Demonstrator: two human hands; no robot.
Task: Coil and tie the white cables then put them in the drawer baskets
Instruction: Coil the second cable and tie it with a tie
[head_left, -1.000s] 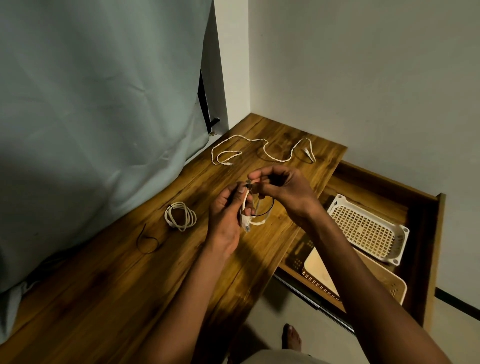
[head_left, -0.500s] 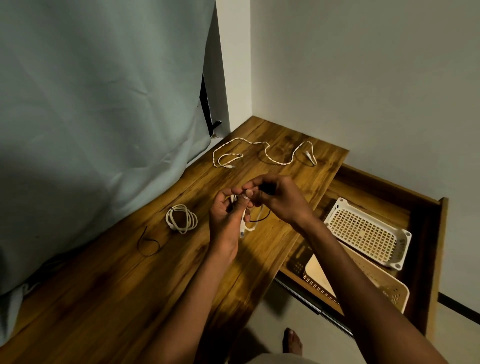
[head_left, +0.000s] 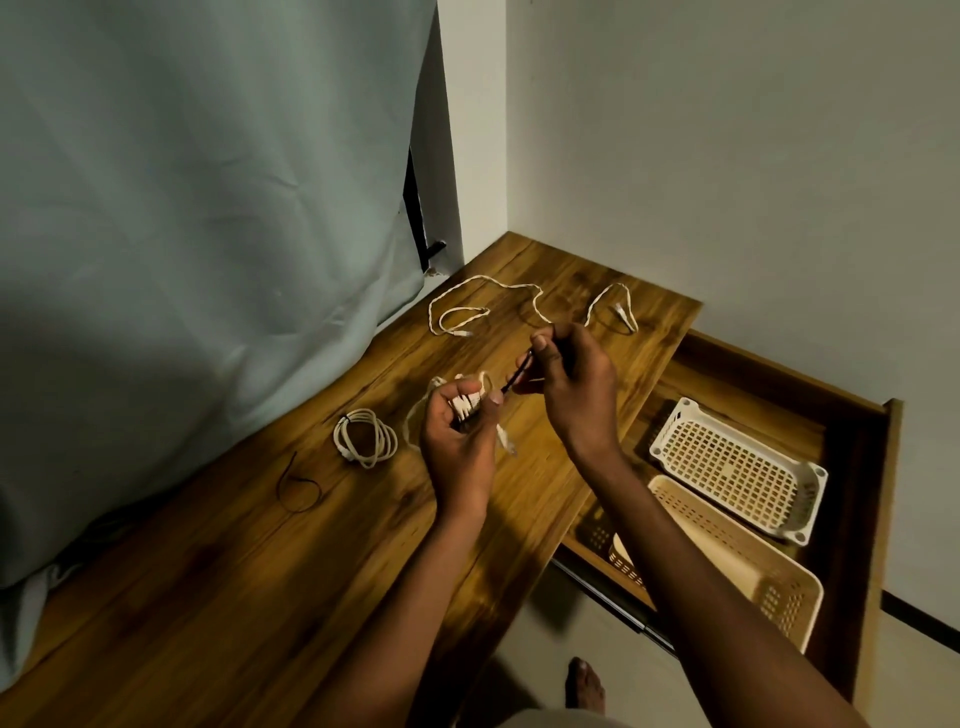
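Both hands busy: left hand (head_left: 457, 431) clutching coiled white cable (head_left: 467, 404), right hand (head_left: 571, 384) pinching black tie (head_left: 519, 375)

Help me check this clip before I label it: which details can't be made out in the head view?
- Bundled white cable: the left hand curls round it, hiding the coil count.
- Thin black tie: its far end vanishes inside the right hand; fastened or not, unclear.
- Tan plastic basket: the right forearm covers its near end.
- Dim light blurs the cable plugs.
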